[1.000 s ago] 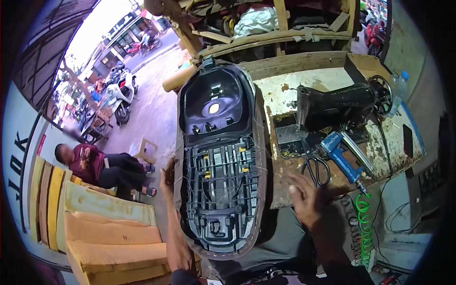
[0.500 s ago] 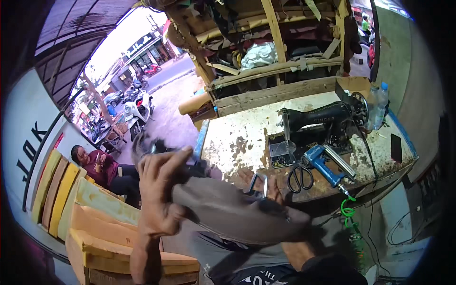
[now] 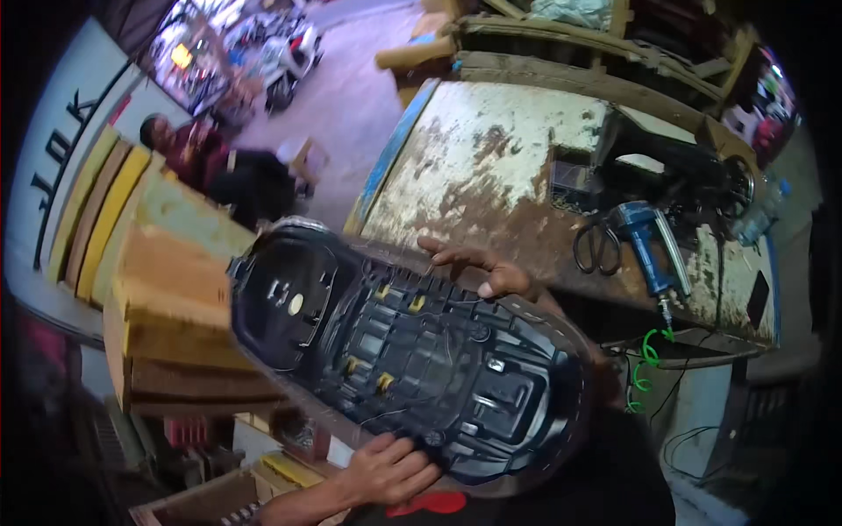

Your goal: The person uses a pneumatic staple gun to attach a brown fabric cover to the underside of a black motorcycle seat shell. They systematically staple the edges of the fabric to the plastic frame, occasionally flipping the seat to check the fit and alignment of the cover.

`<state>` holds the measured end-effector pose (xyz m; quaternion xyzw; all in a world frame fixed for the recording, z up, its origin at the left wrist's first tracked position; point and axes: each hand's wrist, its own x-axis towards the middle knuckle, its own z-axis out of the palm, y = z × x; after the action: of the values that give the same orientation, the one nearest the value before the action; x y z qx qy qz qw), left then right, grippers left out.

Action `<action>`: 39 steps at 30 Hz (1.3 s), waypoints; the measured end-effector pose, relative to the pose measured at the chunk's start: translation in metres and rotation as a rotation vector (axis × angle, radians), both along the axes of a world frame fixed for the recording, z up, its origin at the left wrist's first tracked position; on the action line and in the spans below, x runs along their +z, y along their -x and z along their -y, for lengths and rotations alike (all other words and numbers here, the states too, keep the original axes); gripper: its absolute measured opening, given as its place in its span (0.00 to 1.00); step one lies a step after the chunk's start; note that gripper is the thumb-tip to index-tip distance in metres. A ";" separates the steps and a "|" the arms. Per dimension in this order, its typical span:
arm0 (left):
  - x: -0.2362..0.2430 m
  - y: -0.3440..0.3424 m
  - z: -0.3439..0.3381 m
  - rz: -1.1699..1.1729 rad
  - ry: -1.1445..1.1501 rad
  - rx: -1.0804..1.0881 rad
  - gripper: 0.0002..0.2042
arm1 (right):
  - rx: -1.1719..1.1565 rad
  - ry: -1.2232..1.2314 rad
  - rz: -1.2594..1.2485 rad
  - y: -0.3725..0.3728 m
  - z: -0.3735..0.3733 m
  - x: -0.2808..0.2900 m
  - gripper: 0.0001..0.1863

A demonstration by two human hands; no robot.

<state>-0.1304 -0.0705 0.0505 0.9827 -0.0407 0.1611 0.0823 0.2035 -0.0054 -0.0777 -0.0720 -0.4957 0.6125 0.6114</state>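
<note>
A long motorcycle seat (image 3: 412, 351) lies before me with its underside up. Its black plastic base has ribs, small yellow pads and a metal catch; cover edging runs round the rim, and a few loose threads cross the base. Along the near edge my left hand (image 3: 390, 473) is closed, its fingers curled over the rim. At the far edge is my right hand (image 3: 487, 270), fingers stretched apart and pointing left, the thumb touching the rim. The seat hides part of my right forearm.
Beyond the seat stands a worn workbench (image 3: 438, 175) with a black sewing machine (image 3: 667, 158), scissors (image 3: 598, 248) and a blue air stapler (image 3: 647, 250) on a green coiled hose (image 3: 647, 359). Foam blocks (image 3: 175, 289) are stacked at left. A person (image 3: 237, 175) sits behind them.
The seat has turned from its brown cover side to its underside. My left hand has moved from its left end to the near edge. The view has tipped downward.
</note>
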 end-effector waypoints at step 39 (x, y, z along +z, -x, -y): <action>-0.185 -0.072 -0.170 0.116 0.037 1.098 0.12 | -1.388 0.697 2.109 -0.104 0.106 0.037 0.19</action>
<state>-0.0581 0.0995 -0.1344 0.8475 0.4760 0.2347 0.0010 0.3073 -0.1117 -0.0411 -0.9060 -0.4095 -0.0834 0.0674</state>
